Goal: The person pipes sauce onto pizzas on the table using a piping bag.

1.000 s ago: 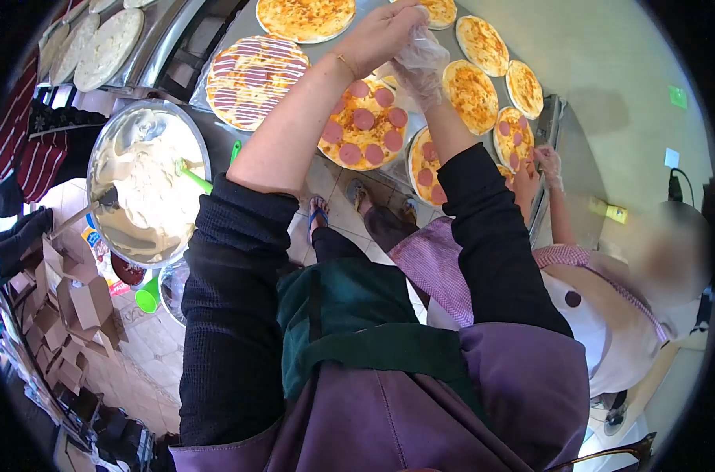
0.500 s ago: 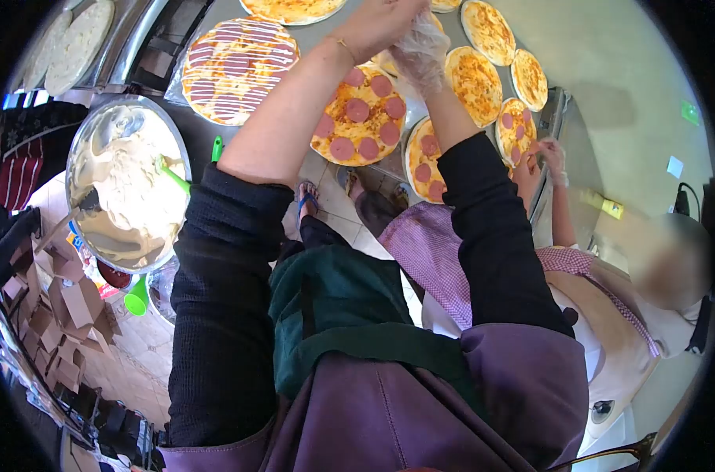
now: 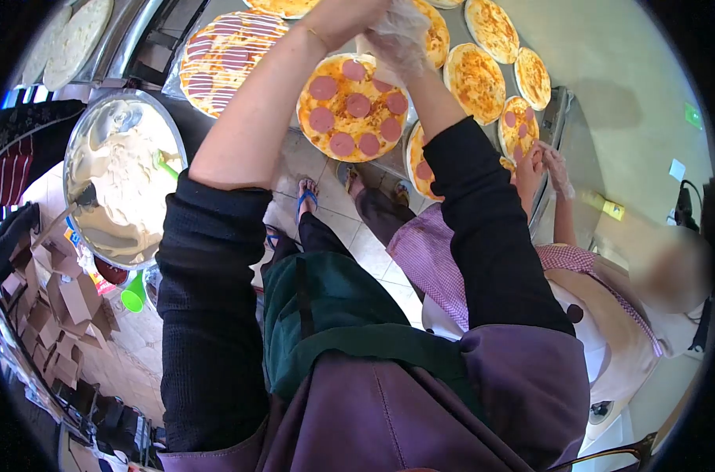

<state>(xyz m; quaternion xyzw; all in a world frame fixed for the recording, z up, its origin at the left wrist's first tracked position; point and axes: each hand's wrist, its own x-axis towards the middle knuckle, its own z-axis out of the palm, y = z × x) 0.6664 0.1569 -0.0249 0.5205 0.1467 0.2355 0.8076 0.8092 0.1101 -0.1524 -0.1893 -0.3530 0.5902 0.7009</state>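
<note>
"Telling pinched from spread in left grip (image 3: 348, 17) and right grip (image 3: 397, 35)?"

"Impossible with both partly hidden. Just bodyward of both: sausage-topped pizza (image 3: 358, 105), at edge of surface (image 3: 457, 25). Could tip off if nudged."

Single head-worn view, forward and down over the hands (image 3: 401, 38)

No word, number or brand can be read anywhere in view. A yellow label (image 3: 613, 210) on the pale surface (image 3: 641, 161) at the right is too small and blurred to make out. Near it on the same surface, a whitish square (image 3: 677, 170) and a green square (image 3: 693, 116) are also too small to show any lettering. At the left, a packet (image 3: 102, 284) below the metal bowl (image 3: 123, 116) shows red and white patches, its print illegible.
</note>
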